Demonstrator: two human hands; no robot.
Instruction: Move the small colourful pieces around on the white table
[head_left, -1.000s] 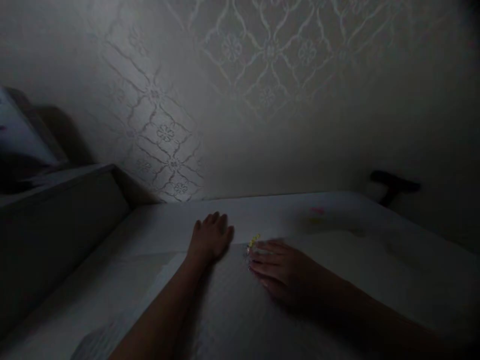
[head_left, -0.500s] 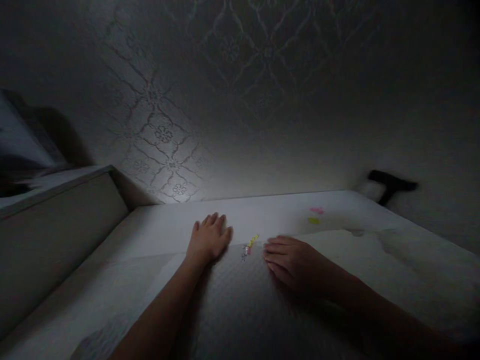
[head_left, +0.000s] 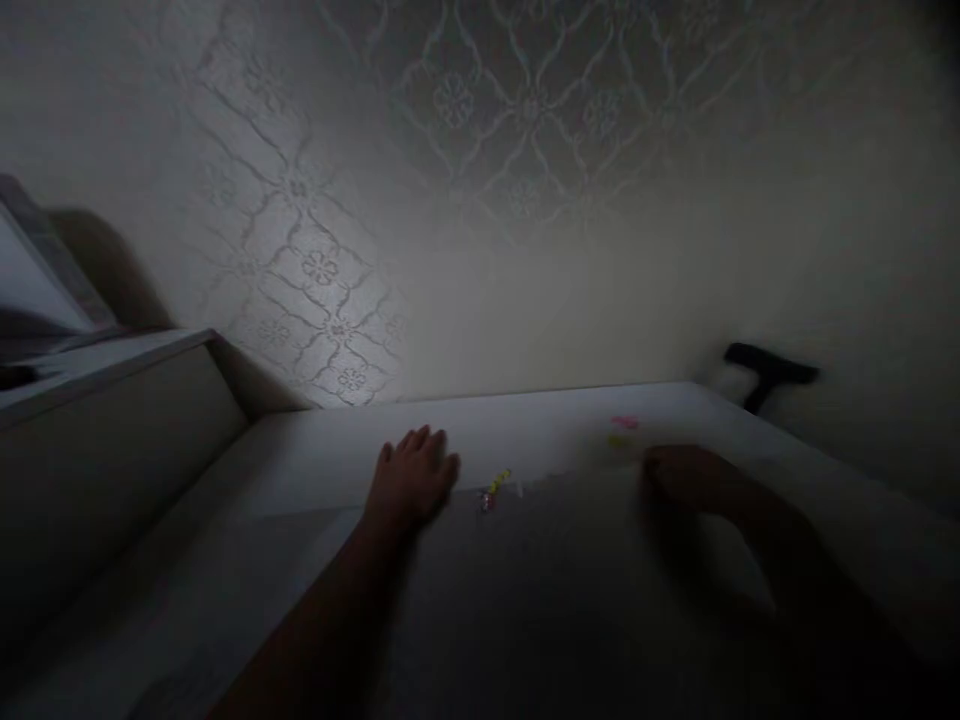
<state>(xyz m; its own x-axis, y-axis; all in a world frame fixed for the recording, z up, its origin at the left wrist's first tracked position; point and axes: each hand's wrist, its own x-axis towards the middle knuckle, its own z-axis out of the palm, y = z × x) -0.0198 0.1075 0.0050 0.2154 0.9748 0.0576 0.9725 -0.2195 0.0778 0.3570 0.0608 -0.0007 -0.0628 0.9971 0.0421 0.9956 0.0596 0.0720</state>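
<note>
In dim light, my left hand [head_left: 414, 480] lies flat on a pale sheet [head_left: 315, 480] that covers a white table [head_left: 570, 410], fingers stretched out toward the wall. Just right of it lies a small string of yellow and pink beads [head_left: 495, 488]. My right hand [head_left: 686, 478] is a dark blur further right, close to two small pieces, one pink [head_left: 624, 423] and one yellow-green [head_left: 619, 441]. Its fingers are smeared and I cannot see whether they hold anything.
A patterned wall [head_left: 465, 200] rises right behind the table. A grey ledge or cabinet [head_left: 112, 430] stands at the left with a pale object [head_left: 37, 290] on top. A black T-shaped thing [head_left: 765, 370] sits by the wall at the right.
My right hand has swept away from the beads to the right, toward the pink and yellow-green pieces. My left hand has stayed flat in place. The light has flickered.
</note>
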